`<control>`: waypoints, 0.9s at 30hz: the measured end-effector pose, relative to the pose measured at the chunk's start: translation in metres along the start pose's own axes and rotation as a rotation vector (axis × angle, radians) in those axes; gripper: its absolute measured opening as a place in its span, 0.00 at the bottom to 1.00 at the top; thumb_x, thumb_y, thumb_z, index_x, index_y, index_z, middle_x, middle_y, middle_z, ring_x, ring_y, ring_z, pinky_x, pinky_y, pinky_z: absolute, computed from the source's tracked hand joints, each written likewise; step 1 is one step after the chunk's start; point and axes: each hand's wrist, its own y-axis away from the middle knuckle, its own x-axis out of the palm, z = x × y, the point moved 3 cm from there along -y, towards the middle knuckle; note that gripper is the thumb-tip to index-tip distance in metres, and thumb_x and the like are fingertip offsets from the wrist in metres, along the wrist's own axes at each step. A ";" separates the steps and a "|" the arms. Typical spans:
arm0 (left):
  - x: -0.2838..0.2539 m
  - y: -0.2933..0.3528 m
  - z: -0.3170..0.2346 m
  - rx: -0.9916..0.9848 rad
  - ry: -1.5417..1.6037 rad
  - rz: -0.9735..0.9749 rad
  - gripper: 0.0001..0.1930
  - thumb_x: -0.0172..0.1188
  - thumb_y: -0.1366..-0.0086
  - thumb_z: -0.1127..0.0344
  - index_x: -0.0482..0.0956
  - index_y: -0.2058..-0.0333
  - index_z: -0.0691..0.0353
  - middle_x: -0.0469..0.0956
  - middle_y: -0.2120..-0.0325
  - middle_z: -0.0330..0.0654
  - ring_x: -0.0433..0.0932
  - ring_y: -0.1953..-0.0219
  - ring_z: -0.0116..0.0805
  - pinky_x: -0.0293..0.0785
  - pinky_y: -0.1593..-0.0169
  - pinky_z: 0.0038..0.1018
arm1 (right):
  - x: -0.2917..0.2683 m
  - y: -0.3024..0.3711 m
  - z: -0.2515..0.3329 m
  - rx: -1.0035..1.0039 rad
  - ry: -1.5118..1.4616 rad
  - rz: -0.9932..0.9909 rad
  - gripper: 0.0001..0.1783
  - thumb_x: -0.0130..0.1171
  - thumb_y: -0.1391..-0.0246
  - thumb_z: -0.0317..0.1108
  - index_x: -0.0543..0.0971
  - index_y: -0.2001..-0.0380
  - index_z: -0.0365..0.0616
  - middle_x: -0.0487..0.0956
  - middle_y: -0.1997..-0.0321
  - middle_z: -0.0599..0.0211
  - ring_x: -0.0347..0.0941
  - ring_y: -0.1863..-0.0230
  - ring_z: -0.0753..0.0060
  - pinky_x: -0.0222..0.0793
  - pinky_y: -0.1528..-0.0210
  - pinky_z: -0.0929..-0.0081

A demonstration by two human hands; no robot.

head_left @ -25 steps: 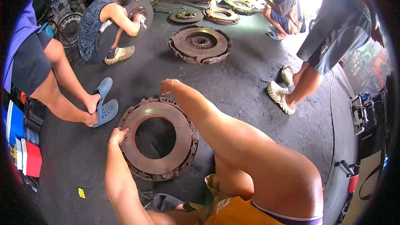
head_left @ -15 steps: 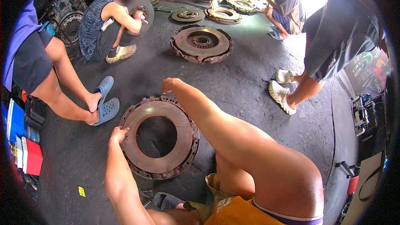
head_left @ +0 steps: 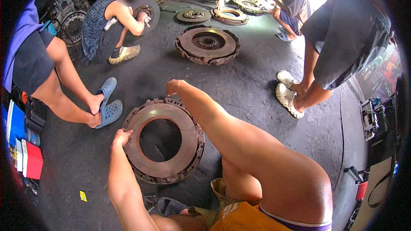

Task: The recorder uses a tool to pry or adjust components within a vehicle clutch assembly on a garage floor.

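Observation:
A round clutch pressure plate [head_left: 135, 145] with a rusty brown ring face and a wide centre hole lies on the dark floor in front of me. My left hand [head_left: 122, 137] is closed on its left rim, thumb over the top edge. Over at the far rim, my right hand [head_left: 173, 87] is bent downward with its fingers curled at the edge; the fingertips are partly hidden. Farther ahead, a second clutch pressure plate [head_left: 195, 42] rests on the floor, apart from both hands.
More clutch discs [head_left: 193, 16] lie farther back, near crouching people. Blue clogs [head_left: 109, 113] of a standing person are close on the left. Another person's pale clogs [head_left: 289, 98] stand at the right. A small yellow piece [head_left: 83, 196] lies at lower left, below a red box [head_left: 33, 160].
The standing person at the right has shifted their legs and turned a foot slightly. Both my hands and the pressure plate stay where they were.

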 end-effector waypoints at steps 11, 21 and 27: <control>0.002 -0.005 0.004 0.015 0.024 -0.026 0.24 0.58 0.42 0.56 0.70 0.53 0.69 0.79 0.70 0.44 0.76 0.77 0.29 0.69 0.75 0.29 | -0.003 0.005 0.002 0.013 -0.018 0.022 0.21 0.55 0.53 0.49 0.80 0.61 0.47 0.78 0.58 0.62 0.73 0.53 0.58 0.70 0.56 0.59; 0.005 -0.009 0.006 -0.033 0.085 0.007 0.32 0.58 0.41 0.55 0.60 0.44 0.68 0.78 0.71 0.43 0.75 0.79 0.29 0.67 0.76 0.28 | -0.001 0.005 -0.002 0.080 -0.073 0.029 0.19 0.54 0.52 0.49 0.81 0.65 0.47 0.79 0.63 0.65 0.74 0.58 0.59 0.70 0.59 0.60; 0.002 -0.006 0.004 -0.027 0.022 0.010 0.33 0.59 0.42 0.55 0.60 0.44 0.68 0.78 0.71 0.44 0.76 0.79 0.30 0.68 0.75 0.28 | 0.003 -0.001 -0.003 0.072 -0.074 0.030 0.19 0.53 0.51 0.47 0.80 0.65 0.43 0.78 0.60 0.60 0.73 0.55 0.58 0.69 0.57 0.59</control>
